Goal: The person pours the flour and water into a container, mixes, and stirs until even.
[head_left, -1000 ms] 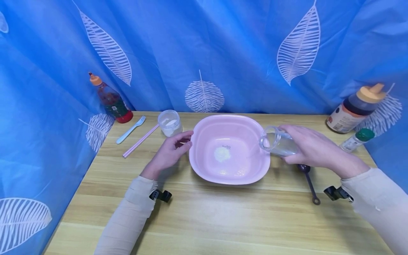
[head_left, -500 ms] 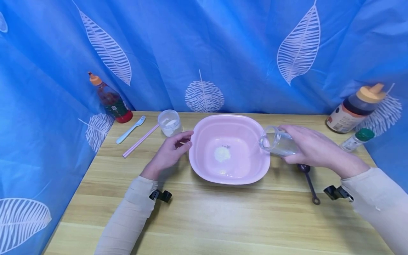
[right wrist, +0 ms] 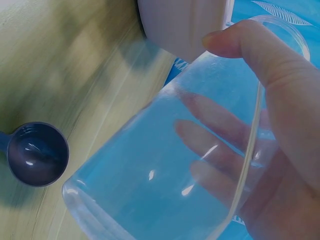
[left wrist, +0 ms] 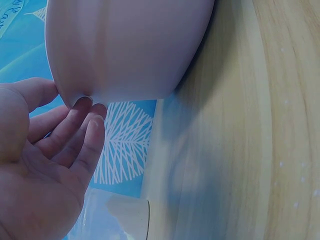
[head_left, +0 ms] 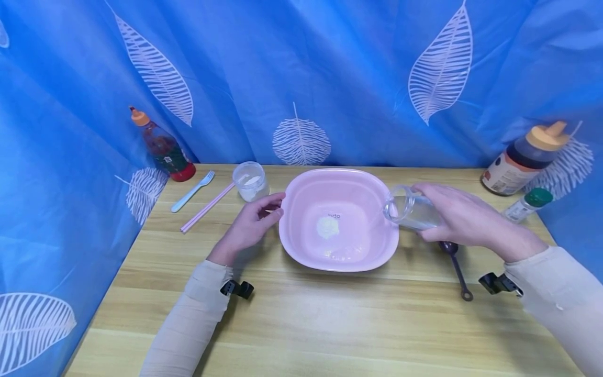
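Head view: we find the left hand (head_left: 249, 225) and right hand (head_left: 459, 214) posed as they were half a second ago; only the glints (head_left: 340, 257) along the near part of the floor of the pink basin (head_left: 339, 191) have altered. The left hand pinches the basin's left rim between thumb and fingers. The right hand is wrapped around a tilted clear jar (head_left: 421, 213), its mouth at the basin's right rim (we cannot tell whether the two touch). A patch of white powder (head_left: 327, 228) keeps its place on the basin floor.

The basin stands on the wooden table (head_left: 348, 319), its far rim near the edge along the blue curtain (head_left: 235, 68). From the near rim, we see open wood running to the bottom of the view. Rightward is tighter: a dark measuring spoon (right wrist: 37, 155) lies just below the right hand, and a green-capped shaker (head_left: 526, 205) stands beyond the wrist. Leftward, we have a small open jar (head_left: 251, 183) near the left hand, then pink chopsticks (head_left: 207, 208) and a pale blue fork (head_left: 193, 192).
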Demonstrator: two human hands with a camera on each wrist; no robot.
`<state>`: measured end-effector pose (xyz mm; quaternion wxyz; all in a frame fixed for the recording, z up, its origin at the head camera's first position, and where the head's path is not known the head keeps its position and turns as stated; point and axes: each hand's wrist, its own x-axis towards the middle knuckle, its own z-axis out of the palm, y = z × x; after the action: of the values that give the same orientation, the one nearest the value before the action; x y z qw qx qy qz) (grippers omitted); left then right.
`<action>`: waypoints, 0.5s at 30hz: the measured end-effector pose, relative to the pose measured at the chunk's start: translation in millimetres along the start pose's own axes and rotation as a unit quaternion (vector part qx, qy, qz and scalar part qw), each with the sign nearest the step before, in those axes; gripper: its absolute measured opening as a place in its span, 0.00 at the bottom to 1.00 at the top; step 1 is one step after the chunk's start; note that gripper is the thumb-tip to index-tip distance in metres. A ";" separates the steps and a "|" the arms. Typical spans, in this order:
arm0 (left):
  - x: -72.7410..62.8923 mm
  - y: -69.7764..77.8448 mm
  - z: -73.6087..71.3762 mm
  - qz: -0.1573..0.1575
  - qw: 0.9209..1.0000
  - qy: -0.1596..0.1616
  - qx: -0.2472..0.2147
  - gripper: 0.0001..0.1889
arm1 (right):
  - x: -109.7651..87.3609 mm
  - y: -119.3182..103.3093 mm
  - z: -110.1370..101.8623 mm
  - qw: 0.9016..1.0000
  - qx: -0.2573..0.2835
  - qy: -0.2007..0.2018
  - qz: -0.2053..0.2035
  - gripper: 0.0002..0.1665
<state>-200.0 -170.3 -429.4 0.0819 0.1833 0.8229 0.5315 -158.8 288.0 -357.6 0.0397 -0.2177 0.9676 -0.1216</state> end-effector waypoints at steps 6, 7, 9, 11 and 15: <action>-0.2 0.4 -0.6 0.002 1.000 -0.001 -0.001 0.25 | 0.5 -0.1 -0.1 1.000 0.000 -0.002 0.003 0.58; -0.2 0.2 -0.7 0.002 1.000 -0.001 -0.001 0.25 | 0.6 0.0 -0.1 1.000 0.000 -0.002 0.003 0.58; -0.2 -0.2 -0.8 0.002 1.000 0.000 -0.001 0.25 | 0.8 0.2 0.0 1.000 0.001 -0.002 0.001 0.57; -0.2 -0.5 -1.0 0.002 1.000 0.000 -0.001 0.25 | 0.9 0.2 -0.1 1.000 0.001 -0.001 0.000 0.57; -0.1 -0.4 -1.0 0.001 1.000 0.000 -0.002 0.25 | 1.2 -0.2 -0.7 1.000 0.000 -0.003 0.000 0.58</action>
<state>-200.2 -171.4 -429.3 0.0818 0.1839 0.8217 0.5332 -159.9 287.4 -356.9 0.0425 -0.2176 0.9676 -0.1210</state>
